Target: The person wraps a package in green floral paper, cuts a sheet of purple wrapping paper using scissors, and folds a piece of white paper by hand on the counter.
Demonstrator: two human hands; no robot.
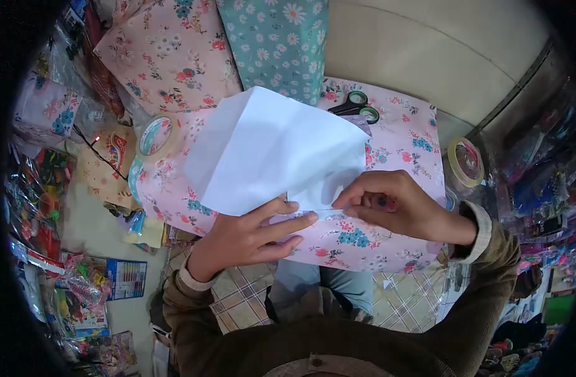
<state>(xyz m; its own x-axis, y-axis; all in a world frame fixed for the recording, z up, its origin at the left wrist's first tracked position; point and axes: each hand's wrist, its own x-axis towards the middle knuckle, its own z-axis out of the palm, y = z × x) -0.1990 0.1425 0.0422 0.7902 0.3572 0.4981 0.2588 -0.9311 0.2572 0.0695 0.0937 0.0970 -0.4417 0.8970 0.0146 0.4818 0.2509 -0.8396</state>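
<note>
A large piece of white paper, partly folded, lies over pink floral paper. My left hand rests at its lower edge with fingers spread, some on the white paper and some on the floral paper. To the right, my right hand has thumb and forefinger pinched together at the white paper's lower right edge. Whatever is between those fingertips is too small to make out.
Black and green scissors lie behind the white paper. A tape roll is at the left, another at the right. Floral-covered packages stand at the back. Packaged goods crowd the left side.
</note>
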